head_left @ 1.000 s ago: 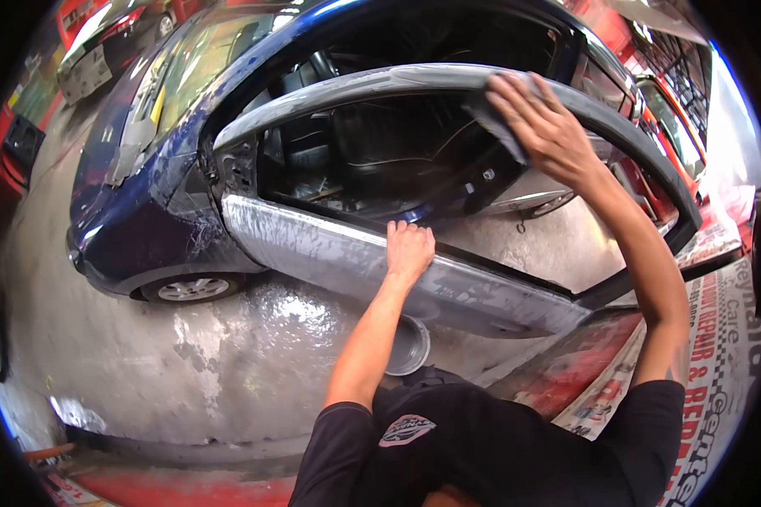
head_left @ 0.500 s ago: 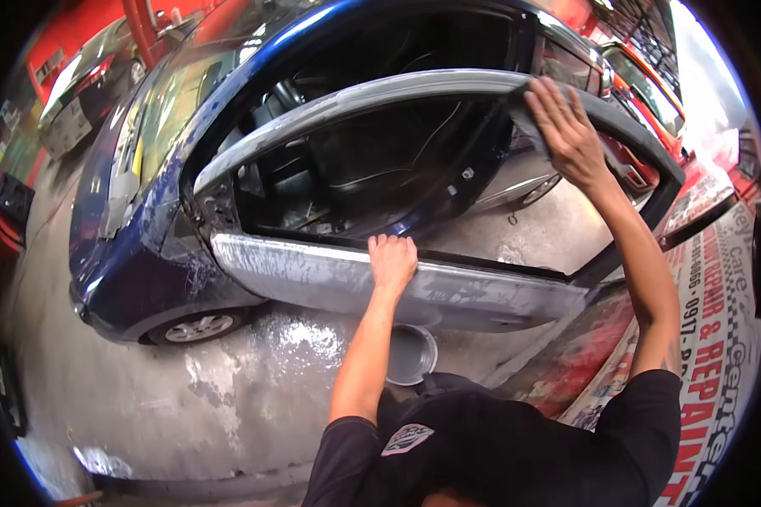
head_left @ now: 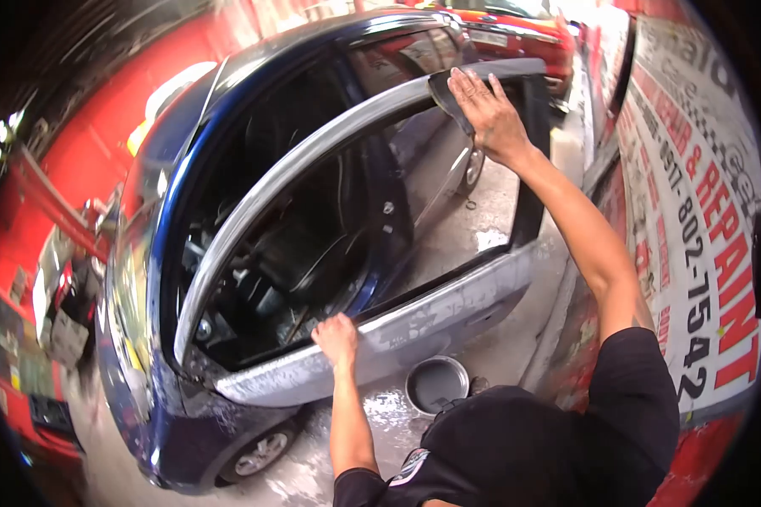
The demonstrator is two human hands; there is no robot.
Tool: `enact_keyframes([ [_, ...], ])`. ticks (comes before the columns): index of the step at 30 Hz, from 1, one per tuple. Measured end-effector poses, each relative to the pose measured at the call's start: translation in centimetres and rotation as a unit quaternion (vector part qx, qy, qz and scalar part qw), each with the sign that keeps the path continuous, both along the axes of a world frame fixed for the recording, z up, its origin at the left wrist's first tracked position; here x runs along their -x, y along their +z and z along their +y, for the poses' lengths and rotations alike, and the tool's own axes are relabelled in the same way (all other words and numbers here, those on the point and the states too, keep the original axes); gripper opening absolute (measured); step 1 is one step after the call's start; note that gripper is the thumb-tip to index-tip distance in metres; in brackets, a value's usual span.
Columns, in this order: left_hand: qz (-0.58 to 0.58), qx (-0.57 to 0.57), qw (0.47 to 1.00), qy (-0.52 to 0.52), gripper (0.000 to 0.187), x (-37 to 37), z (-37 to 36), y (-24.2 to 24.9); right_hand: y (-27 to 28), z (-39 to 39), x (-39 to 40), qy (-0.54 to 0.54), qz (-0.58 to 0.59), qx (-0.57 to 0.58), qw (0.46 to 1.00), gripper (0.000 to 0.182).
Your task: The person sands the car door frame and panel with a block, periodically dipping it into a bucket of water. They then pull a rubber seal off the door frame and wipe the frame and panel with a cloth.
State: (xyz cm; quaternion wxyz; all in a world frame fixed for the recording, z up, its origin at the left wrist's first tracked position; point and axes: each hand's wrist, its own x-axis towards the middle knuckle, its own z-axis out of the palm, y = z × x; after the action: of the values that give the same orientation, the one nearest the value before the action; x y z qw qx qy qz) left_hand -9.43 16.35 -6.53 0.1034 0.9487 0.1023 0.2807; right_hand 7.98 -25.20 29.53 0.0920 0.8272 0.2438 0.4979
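An open car door [head_left: 414, 325], sanded grey and wet, hangs from a dark blue car [head_left: 148, 279]. My left hand [head_left: 338, 336] grips the top edge of the door's lower panel at the window sill. My right hand [head_left: 484, 110] is raised and presses a dark grey sanding sheet [head_left: 445, 91] flat against the upper window frame [head_left: 330, 139] near its rear corner. The window opening has no glass, and the dark seats show through it.
A round tin of grey liquid [head_left: 437, 384] stands on the wet concrete floor [head_left: 482, 220] below the door. A banner with red lettering [head_left: 702, 211] runs along the right. A red car [head_left: 516, 29] is parked beyond the door. Red walls lie to the left.
The view has swung and tilted to the right. My right hand has slid the sheet along the upper window frame towards its rear corner. My left hand keeps its grip on the sill.
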Motion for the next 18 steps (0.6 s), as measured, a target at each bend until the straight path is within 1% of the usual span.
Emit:
enact_keyframes([
  [2,0.009,-0.02,1.0,0.008,0.04,-0.7,0.1,-0.9,0.0,-4.0,2.2,-0.045,0.014,-0.064,0.997,0.077],
  [4,-0.023,0.13,0.99,-0.045,0.038,-1.3,-2.6,2.7,-2.2,-5.5,4.4,0.063,-0.025,-0.144,0.987,0.07],
  [5,-0.043,0.196,0.971,-0.128,0.036,-2.4,-4.7,4.4,-4.0,-5.6,6.1,0.07,-0.014,-0.136,0.988,0.066],
  [6,-0.041,0.306,0.936,-0.168,0.036,-2.1,-9.4,9.0,-5.6,-4.9,7.8,0.104,0.023,-0.153,0.983,0.067],
  [7,-0.02,0.415,0.886,-0.208,0.042,-2.6,-12.9,10.7,-7.6,-4.5,8.5,0.13,0.059,-0.165,0.976,0.067],
  [8,0.014,0.526,0.781,-0.337,0.053,-3.6,-15.9,13.0,-9.8,-4.0,8.7,0.154,0.073,-0.184,0.968,0.067],
  [9,0.035,0.597,0.699,-0.392,0.064,-3.9,-19.4,16.1,-11.2,-3.6,9.2,0.155,0.085,-0.185,0.967,0.07],
  [10,0.032,0.648,0.624,-0.435,0.064,-4.3,-22.3,18.1,-12.5,-3.4,9.2,0.167,0.102,-0.192,0.962,0.066],
  [12,0.046,0.724,0.523,-0.448,0.053,-5.4,-26.3,20.8,-14.4,-3.2,9.3,0.208,0.144,-0.216,0.943,0.063],
  [13,0.045,0.714,0.561,-0.417,0.048,-6.2,-27.2,21.1,-15.1,-3.4,9.3,0.214,0.142,-0.225,0.94,0.063],
  [14,0.028,0.721,0.577,-0.384,0.036,-6.6,-28.2,21.3,-15.8,-3.7,9.3,0.227,0.159,-0.238,0.931,0.063],
  [16,-0.003,0.731,0.605,-0.315,0.017,-6.7,-30.8,23.3,-16.0,-5.1,9.3,0.245,0.179,-0.255,0.918,0.063],
  [17,0.02,0.73,0.602,-0.322,0.016,-7.8,-29.9,22.2,-16.1,-6.1,9.5,0.272,0.197,-0.273,0.901,0.064],
  [18,0.024,0.73,0.604,-0.32,0.016,-8.1,-29.9,22.3,-16.1,-7.0,9.7,0.299,0.217,-0.29,0.883,0.065],
])
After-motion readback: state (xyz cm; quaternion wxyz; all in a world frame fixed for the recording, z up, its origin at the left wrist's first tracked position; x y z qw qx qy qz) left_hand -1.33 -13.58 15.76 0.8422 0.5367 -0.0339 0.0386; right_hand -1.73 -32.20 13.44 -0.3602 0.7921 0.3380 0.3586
